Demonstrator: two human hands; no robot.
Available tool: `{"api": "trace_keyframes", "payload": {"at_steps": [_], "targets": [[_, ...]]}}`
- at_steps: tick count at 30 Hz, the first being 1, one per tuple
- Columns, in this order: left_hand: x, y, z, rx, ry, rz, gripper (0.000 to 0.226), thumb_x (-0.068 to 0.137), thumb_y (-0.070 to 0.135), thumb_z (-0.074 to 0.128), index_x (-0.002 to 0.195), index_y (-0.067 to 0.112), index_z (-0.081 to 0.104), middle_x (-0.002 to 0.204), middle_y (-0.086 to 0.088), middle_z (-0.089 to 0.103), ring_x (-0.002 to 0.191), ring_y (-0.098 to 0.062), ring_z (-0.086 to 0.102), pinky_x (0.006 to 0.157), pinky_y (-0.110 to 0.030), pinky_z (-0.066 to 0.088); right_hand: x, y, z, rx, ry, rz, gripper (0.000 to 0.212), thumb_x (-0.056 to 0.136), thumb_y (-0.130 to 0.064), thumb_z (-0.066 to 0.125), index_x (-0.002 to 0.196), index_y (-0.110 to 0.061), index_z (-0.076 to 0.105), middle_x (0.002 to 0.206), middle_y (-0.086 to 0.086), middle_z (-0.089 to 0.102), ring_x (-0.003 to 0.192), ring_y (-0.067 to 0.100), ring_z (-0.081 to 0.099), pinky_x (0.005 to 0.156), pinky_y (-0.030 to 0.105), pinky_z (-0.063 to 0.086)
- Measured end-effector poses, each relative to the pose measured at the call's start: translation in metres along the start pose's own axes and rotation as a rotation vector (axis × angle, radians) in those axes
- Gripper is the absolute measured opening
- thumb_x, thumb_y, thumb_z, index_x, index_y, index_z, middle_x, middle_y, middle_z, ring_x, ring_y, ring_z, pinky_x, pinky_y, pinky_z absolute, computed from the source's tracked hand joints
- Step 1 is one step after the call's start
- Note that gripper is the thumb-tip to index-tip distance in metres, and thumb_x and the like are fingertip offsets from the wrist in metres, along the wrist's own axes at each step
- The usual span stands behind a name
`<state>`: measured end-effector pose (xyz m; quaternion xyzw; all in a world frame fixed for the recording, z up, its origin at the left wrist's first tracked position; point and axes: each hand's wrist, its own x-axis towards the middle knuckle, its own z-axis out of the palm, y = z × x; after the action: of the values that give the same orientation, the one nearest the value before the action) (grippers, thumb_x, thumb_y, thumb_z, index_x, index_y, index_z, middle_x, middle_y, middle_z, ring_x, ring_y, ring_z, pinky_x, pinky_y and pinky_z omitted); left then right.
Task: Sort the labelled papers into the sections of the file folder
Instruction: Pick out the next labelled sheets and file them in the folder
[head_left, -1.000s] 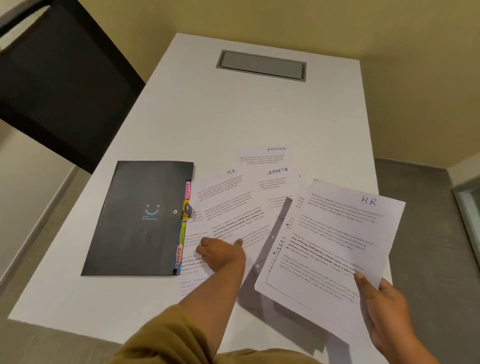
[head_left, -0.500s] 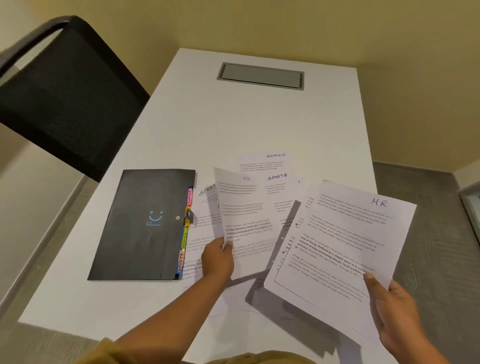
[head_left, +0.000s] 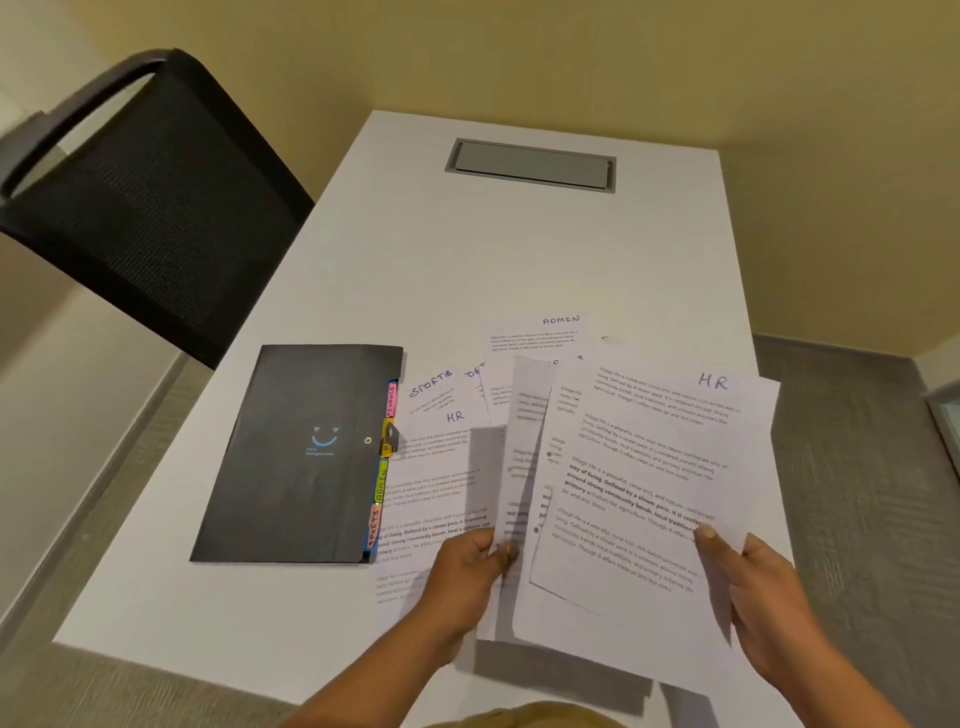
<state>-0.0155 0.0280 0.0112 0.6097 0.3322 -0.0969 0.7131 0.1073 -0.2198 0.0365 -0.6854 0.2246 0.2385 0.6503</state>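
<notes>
A: Your left hand is pinching a curling sheet by its near edge. Your right hand is gripping the HR stack just beside it, at three o'clock.

B: And the black file folder is lying shut on the table, at ten o'clock from your left hand, the nearer one. Its long axis is running twelve to six, with the coloured tabs facing three.
</notes>
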Motion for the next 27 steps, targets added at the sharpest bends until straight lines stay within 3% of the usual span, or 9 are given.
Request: {"api": "trace_keyframes", "payload": {"at_steps": [3, 6, 8, 13, 16, 18, 20, 23, 27], "targets": [[-0.004, 0.005, 0.005, -0.059, -0.105, 0.01, 0.022, 0.097, 0.019, 0.056, 0.112, 0.016, 0.072, 0.113, 0.003, 0.072, 0.108, -0.016, 0.067, 0.093, -0.032, 0.052, -0.001, 0.003, 0.002, -0.015, -0.037, 0.021, 0.024, 0.097, -0.015, 0.057, 0.118, -0.009, 0.065, 0.11, 0.008, 0.075, 0.103, 0.031, 0.07, 0.1, 0.054, 0.047], [-0.007, 0.012, 0.007, -0.074, -0.152, 0.006, 0.022, 0.097, 0.018, 0.057, 0.111, 0.017, 0.073, 0.108, -0.002, 0.074, 0.1, -0.022, 0.07, 0.08, -0.031, 0.056, -0.005, 0.002, 0.005, -0.018, -0.064, 0.039, 0.023, 0.098, -0.014, 0.055, 0.117, -0.008, 0.066, 0.109, 0.009, 0.075, 0.103, 0.03, 0.07, 0.096, 0.047, 0.05], [-0.007, 0.013, 0.006, -0.064, -0.174, 0.015, 0.022, 0.096, 0.018, 0.057, 0.111, 0.018, 0.073, 0.107, -0.002, 0.074, 0.098, -0.022, 0.071, 0.08, -0.031, 0.056, -0.007, 0.002, 0.006, 0.003, -0.075, 0.04, 0.023, 0.098, -0.012, 0.055, 0.117, -0.008, 0.066, 0.109, 0.008, 0.075, 0.102, 0.028, 0.07, 0.092, 0.042, 0.051], [0.0, 0.014, 0.003, -0.017, -0.175, -0.043, 0.024, 0.099, 0.027, 0.054, 0.103, 0.017, 0.075, 0.095, -0.001, 0.076, 0.086, -0.02, 0.072, 0.07, -0.027, 0.054, -0.003, 0.007, 0.004, 0.043, -0.041, 0.035, 0.023, 0.096, -0.005, 0.056, 0.117, -0.005, 0.065, 0.11, 0.01, 0.074, 0.101, 0.027, 0.071, 0.099, 0.042, 0.047], [0.012, -0.003, -0.004, 0.223, 0.137, -0.043, 0.029, 0.096, 0.037, 0.055, 0.09, 0.014, 0.072, 0.085, 0.005, 0.07, 0.076, -0.011, 0.064, 0.068, -0.025, 0.047, 0.002, 0.01, -0.001, 0.066, 0.009, 0.026, 0.022, 0.094, -0.005, 0.059, 0.114, -0.005, 0.066, 0.11, 0.011, 0.074, 0.102, 0.029, 0.069, 0.104, 0.047, 0.045], [0.019, -0.024, -0.016, 0.341, 0.53, -0.091, 0.019, 0.089, 0.038, 0.066, 0.093, 0.02, 0.067, 0.105, 0.001, 0.062, 0.089, -0.017, 0.06, 0.077, -0.029, 0.048, 0.003, 0.011, -0.004, 0.089, 0.024, 0.026, 0.025, 0.091, -0.007, 0.061, 0.116, -0.004, 0.065, 0.109, 0.01, 0.075, 0.104, 0.03, 0.069, 0.106, 0.049, 0.043], [0.015, -0.042, -0.029, 0.374, 0.796, -0.288, 0.042, 0.078, 0.043, 0.075, 0.109, 0.02, 0.059, 0.119, -0.006, 0.052, 0.099, -0.027, 0.057, 0.086, -0.041, 0.051, 0.003, 0.012, -0.008, 0.099, 0.031, 0.021, 0.037, 0.084, -0.013, 0.066, 0.119, -0.003, 0.064, 0.111, 0.01, 0.074, 0.106, 0.03, 0.068, 0.107, 0.05, 0.042], [0.003, -0.062, -0.043, 0.47, 0.887, -0.553, 0.083, 0.065, 0.054, 0.08, 0.127, 0.011, 0.045, 0.128, -0.016, 0.044, 0.114, -0.036, 0.046, 0.094, -0.048, 0.044, 0.003, 0.015, -0.012, 0.117, 0.034, 0.019, 0.031, 0.092, -0.008, 0.06, 0.122, -0.002, 0.063, 0.118, 0.013, 0.071, 0.108, 0.03, 0.067, 0.109, 0.05, 0.04], [-0.001, -0.074, -0.044, 0.519, 0.863, -0.574, 0.092, 0.063, 0.054, 0.082, 0.13, 0.008, 0.038, 0.131, -0.017, 0.039, 0.117, -0.036, 0.04, 0.096, -0.049, 0.042, 0.002, 0.019, -0.014, 0.135, 0.029, 0.048, 0.032, 0.096, -0.004, 0.054, 0.127, 0.003, 0.059, 0.12, 0.015, 0.069, 0.111, 0.033, 0.064, 0.111, 0.053, 0.038]]}}
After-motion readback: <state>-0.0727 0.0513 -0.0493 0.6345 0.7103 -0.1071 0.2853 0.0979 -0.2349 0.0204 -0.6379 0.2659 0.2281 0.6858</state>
